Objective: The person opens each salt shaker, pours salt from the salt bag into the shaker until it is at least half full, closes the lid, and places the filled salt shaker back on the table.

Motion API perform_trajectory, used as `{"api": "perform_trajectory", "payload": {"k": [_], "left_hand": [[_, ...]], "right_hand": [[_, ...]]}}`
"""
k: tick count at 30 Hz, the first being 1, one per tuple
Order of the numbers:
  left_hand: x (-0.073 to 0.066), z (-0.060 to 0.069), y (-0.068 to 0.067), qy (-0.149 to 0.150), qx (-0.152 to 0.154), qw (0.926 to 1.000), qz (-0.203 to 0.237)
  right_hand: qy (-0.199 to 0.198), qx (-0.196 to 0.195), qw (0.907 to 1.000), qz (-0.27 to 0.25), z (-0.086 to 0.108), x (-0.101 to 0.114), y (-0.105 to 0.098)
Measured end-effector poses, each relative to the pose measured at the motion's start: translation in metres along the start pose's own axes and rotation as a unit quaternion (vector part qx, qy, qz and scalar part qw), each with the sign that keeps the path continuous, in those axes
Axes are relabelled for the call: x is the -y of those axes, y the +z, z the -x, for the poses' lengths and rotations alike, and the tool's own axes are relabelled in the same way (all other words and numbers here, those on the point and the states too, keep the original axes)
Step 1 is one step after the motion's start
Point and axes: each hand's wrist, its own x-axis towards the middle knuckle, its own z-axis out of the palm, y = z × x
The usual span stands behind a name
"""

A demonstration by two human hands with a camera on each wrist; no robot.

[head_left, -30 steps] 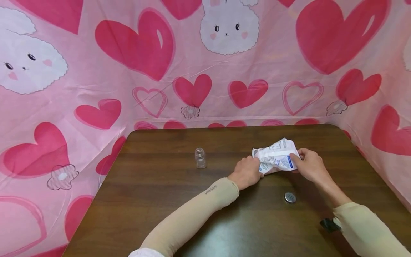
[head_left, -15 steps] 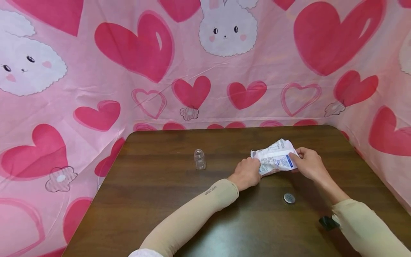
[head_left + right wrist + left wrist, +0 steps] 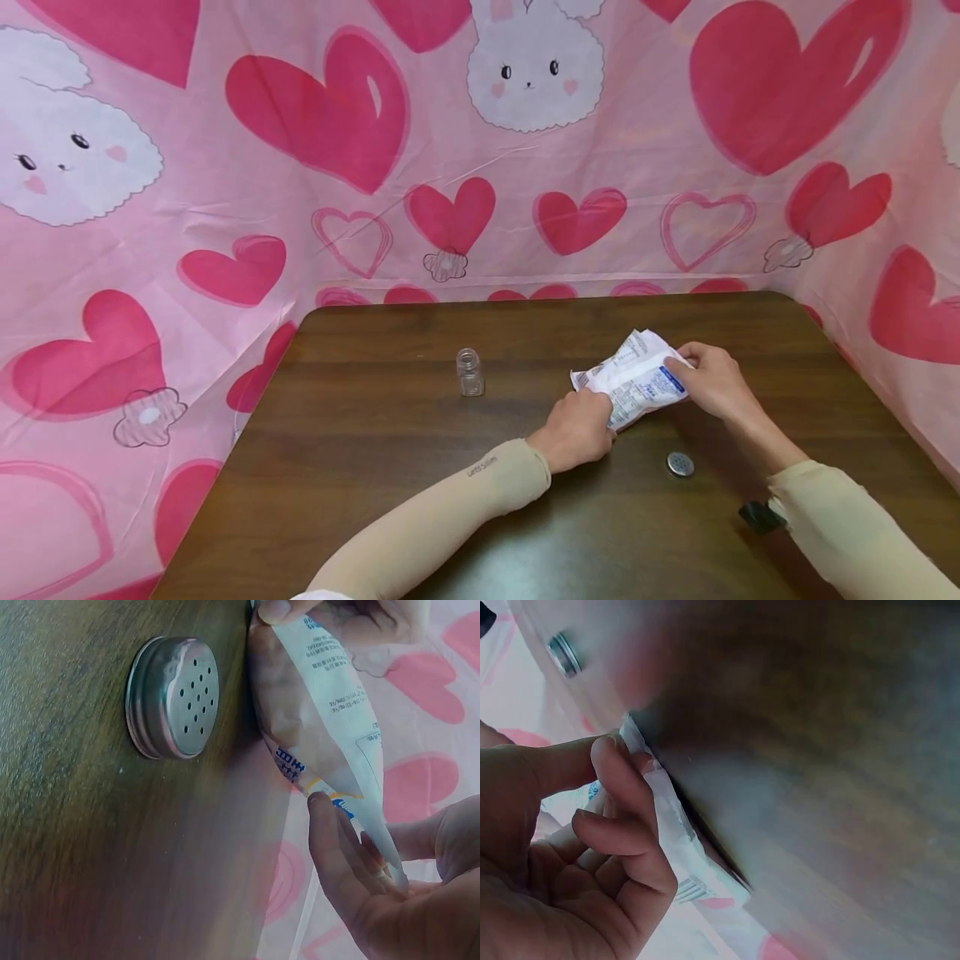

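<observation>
A white packet (image 3: 637, 375) with blue and black print is held above the table's right half, between both hands. At its near left corner, my left hand (image 3: 577, 429) pinches the edge; the left wrist view shows thumb and forefinger meeting on the packet's rim (image 3: 679, 817). My right hand (image 3: 712, 387) grips the opposite end, thumb on top. In the right wrist view the packet (image 3: 330, 705) bulges between the two hands, its underside partly see-through. What it contains is not clear. A metal shaker lid (image 3: 193, 701) with holes lies on the table below.
A small clear glass jar (image 3: 470, 375) without a lid stands on the brown wooden table (image 3: 360, 467), left of the hands. Behind the table hangs a pink cloth (image 3: 450, 150) with hearts and rabbits. A dark object (image 3: 761, 517) sits beneath the right wrist.
The packet has shifted slightly left and tilted, its left end coming lower and nearer to me. My left hand moved down a little with it. Jar and lid stayed put.
</observation>
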Motion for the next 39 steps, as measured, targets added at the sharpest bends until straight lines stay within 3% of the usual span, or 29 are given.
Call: {"api": "perform_trajectory", "payload": {"k": [6,10,12,16,18,21,24,29,39], "left_hand": [[0.0,0.009,-0.002,0.007,0.002,1.0,0.003],[0.001,0.007,-0.02,0.013,0.016,0.9994,0.028],[0.001,0.003,-0.037,0.027,0.01,0.9981,0.055],[0.001,-0.015,-0.068,0.068,-0.03,0.9932,0.089],[0.002,-0.026,-0.077,0.088,-0.053,0.9922,0.071],[0.003,-0.043,-0.084,0.105,-0.063,0.9925,0.007],[0.002,-0.058,-0.085,0.117,-0.043,0.9902,-0.062],[0.004,-0.075,-0.085,0.144,0.022,0.9802,-0.134],[0.002,-0.088,-0.086,0.183,0.078,0.9698,-0.141]], "right_hand": [[0.0,0.017,0.9996,-0.021,0.001,0.005,0.004],[0.002,0.029,0.9982,-0.053,0.001,0.004,0.005],[0.003,0.033,0.9974,-0.064,0.001,0.003,0.004],[0.003,0.045,0.9955,-0.083,0.001,0.003,0.002],[0.001,0.059,0.9941,-0.091,0.0,0.004,0.001],[-0.005,0.079,0.9923,-0.095,-0.002,0.007,0.001],[-0.013,0.089,0.9917,-0.092,-0.003,0.011,0.001],[-0.02,0.101,0.9909,-0.087,-0.009,0.019,0.003],[-0.034,0.097,0.9927,-0.063,-0.008,0.021,-0.001]]}}
